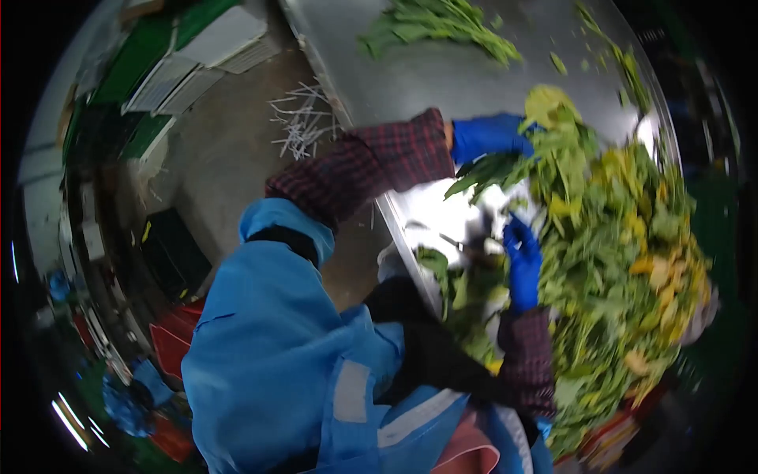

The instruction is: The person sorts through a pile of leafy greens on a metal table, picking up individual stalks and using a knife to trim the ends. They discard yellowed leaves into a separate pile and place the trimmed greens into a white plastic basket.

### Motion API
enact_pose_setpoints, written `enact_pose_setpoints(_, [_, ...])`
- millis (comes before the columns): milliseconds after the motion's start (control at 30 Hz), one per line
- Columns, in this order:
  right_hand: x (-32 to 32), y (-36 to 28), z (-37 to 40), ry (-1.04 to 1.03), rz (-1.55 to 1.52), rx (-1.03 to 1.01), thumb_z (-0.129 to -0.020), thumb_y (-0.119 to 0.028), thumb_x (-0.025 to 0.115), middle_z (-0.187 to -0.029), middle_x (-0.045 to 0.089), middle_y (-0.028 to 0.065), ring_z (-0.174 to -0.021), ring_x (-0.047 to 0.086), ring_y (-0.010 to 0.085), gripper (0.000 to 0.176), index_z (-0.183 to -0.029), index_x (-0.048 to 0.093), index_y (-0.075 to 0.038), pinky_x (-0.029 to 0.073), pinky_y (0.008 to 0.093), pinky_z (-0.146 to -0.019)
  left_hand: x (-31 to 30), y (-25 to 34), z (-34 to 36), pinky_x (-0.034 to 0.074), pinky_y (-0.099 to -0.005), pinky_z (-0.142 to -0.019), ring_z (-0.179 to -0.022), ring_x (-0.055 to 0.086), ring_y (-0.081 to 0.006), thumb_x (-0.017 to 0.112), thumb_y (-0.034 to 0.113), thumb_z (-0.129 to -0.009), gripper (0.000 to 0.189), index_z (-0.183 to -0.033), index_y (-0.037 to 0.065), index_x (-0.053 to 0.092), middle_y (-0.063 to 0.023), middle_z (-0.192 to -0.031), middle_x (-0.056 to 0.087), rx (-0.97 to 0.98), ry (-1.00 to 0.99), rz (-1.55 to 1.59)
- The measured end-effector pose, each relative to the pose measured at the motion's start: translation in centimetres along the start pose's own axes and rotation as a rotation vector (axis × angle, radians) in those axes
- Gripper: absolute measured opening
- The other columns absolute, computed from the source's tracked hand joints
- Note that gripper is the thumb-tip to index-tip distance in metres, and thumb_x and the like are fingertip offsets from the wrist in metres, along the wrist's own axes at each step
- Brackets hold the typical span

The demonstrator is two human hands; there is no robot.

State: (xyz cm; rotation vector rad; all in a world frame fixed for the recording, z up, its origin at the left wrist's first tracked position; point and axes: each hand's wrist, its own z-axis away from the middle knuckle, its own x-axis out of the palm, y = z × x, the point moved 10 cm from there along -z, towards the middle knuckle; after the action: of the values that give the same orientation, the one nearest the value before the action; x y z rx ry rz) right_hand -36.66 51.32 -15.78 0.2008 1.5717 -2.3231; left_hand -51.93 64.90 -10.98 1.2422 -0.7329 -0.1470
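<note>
My left hand [491,137], in a blue glove, reaches over the metal table with its fingers partly behind leaves. It is closed on a bunch of leafy greens [562,158], whose darker leaves hang toward the left. Below it, my right hand [523,265], also blue-gloved, is at the left side of a large heap of leafy greens [592,276]. Its fingers look slightly apart, with nothing visible between them, though they are a little blurred. Yellowed leaves [663,272] show along the heap's right side. More dark green leaves [438,268] lie near the table's front edge.
On the far part of the metal table [347,55] lies another bunch of greens [442,28], with loose stems [632,75] at the far right. White strips [304,118] litter the floor. Stacked white crates [189,67] and a black bin [174,253] stand at left.
</note>
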Motion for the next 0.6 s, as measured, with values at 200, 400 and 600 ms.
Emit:
enact_pose_setpoints(200, [-5.4,-5.2,1.4,0.122,-0.506,0.001,-0.09,-0.028,0.05,-0.113,0.056,0.0062,-0.102,0.054,0.0164,0.041,-0.122,0.048,-0.002,0.042,0.0313,-0.087,5.1,-3.4,-0.7,0.044,-0.0302,-0.09,-0.101,0.057,-0.0184,0.056,0.013,-0.083,0.037,-0.117,-0.001,0.05,-0.0113,-0.11,0.059,-0.272,-0.193,0.636])
enact_pose_setpoints(400, [-4.9,-7.0,3.0,0.038,-0.561,-0.004,-0.09,-0.023,0.05,-0.105,0.057,0.0034,-0.082,0.055,0.0115,0.035,-0.121,0.051,-0.007,0.045,0.0264,-0.075,6.0,-0.5,-1.1,0.043,-0.0337,-0.094,-0.106,0.054,-0.0219,0.043,0.014,-0.092,0.033,-0.121,-0.003,0.046,-0.0141,-0.118,0.053,0.061,-0.292,0.616])
enact_pose_setpoints(600, [-4.5,-6.7,5.0,-0.019,-0.462,0.035,-0.084,-0.025,0.053,-0.099,0.058,0.0004,-0.077,0.054,0.0112,0.039,-0.12,0.052,-0.011,0.043,0.0271,-0.074,4.3,0.8,1.6,0.049,-0.0314,-0.077,-0.089,0.058,-0.0189,0.045,0.017,-0.091,0.03,-0.114,-0.001,0.051,-0.0123,-0.104,0.058,0.563,-0.813,-0.28])
